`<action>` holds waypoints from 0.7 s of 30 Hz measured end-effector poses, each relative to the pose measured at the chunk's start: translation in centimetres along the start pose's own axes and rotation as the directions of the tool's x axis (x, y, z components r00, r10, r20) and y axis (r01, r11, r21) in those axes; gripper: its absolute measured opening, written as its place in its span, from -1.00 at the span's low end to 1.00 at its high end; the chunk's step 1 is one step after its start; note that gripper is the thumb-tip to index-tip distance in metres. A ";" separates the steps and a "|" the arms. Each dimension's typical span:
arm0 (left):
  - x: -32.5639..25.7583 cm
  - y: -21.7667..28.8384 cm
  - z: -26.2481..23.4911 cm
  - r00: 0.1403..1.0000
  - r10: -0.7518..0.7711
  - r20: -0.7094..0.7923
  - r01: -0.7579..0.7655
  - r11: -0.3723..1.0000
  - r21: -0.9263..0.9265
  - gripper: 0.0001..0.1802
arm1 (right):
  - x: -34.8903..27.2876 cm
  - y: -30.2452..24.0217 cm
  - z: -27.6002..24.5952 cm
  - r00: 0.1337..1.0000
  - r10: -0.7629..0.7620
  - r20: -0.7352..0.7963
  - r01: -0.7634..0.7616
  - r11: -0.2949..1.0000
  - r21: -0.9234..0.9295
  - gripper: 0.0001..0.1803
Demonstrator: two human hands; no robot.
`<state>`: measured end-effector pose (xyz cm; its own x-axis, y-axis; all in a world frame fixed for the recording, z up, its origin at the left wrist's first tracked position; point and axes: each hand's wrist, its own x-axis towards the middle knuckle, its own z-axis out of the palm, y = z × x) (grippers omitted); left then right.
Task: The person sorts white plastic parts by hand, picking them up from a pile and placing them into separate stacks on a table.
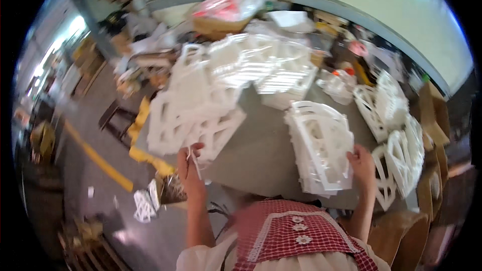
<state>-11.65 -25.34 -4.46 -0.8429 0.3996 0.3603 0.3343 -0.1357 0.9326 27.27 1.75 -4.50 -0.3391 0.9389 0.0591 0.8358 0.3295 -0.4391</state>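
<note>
My left hand [191,173] is closed around a thin white strip [196,163], beside the near edge of a spread pile of white cut-out panels [193,95]. What the strip belongs to is too blurred to tell. To the right, a neat stack of white cut-out panels [321,145], with curved tops and openwork, stands on the grey table [256,153]. My right hand [362,166] has its fingers bent at the right edge of this stack, apparently gripping a panel; its fingertips are partly hidden.
More white panels in clear wrapping [261,60] lie along the table's far side. Further openwork pieces [401,155] lean at the right, near cardboard boxes [434,120]. Behind the table is clutter with a pink plastic bag [226,7]. A dark stool [116,123] stands at left.
</note>
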 end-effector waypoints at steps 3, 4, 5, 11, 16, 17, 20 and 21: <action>-2.2 1.0 -1.8 0.974 -0.205 -0.097 0.164 0.933 -0.321 -0.81 | -0.9 -0.7 -0.9 0.974 -0.123 -0.189 0.167 0.956 0.240 -0.70; -3.0 1.3 -2.6 0.955 -0.269 -0.127 0.197 0.891 -0.410 -0.82 | -1.2 -0.8 -0.9 0.974 -0.070 -0.214 0.141 0.929 0.341 -0.72; -3.8 1.2 -3.5 0.926 -0.334 -0.175 0.239 0.879 -0.414 -0.82 | -1.7 -2.9 -2.2 0.982 -0.050 -0.184 0.122 0.908 0.402 -0.72; -8.8 -5.2 -10.9 0.667 -0.671 -0.324 0.443 0.706 -0.553 -0.83 | -0.3 -4.6 -1.8 0.975 -0.128 -0.181 0.201 0.854 0.480 -0.73; -11.1 -14.1 -19.4 0.643 -0.707 -0.293 0.529 0.687 -0.498 -0.84 | 2.1 -3.9 -0.8 0.978 -0.158 -0.140 0.206 0.850 0.485 -0.70; -11.2 -15.7 -21.1 0.618 -0.718 -0.320 0.513 0.677 -0.528 -0.83 | 2.3 -4.7 -0.6 0.973 -0.183 -0.141 0.227 0.869 0.440 -0.71; -10.7 -20.8 -28.0 0.567 -0.754 -0.331 0.480 0.629 -0.611 -0.83 | 2.1 -7.6 -0.8 0.971 -0.193 -0.143 0.235 0.891 0.388 -0.72; -9.4 -21.5 -28.1 0.582 -0.734 -0.350 0.516 0.666 -0.539 -0.83 | 2.1 -7.5 -0.7 0.974 -0.166 -0.153 0.213 0.900 0.381 -0.72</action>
<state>-22.71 -51.63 -27.32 -0.8836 0.0148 -0.4680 -0.4391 -0.3729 0.8174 20.63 1.34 -0.48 -0.4033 0.8751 0.2674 0.5153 0.4587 -0.7240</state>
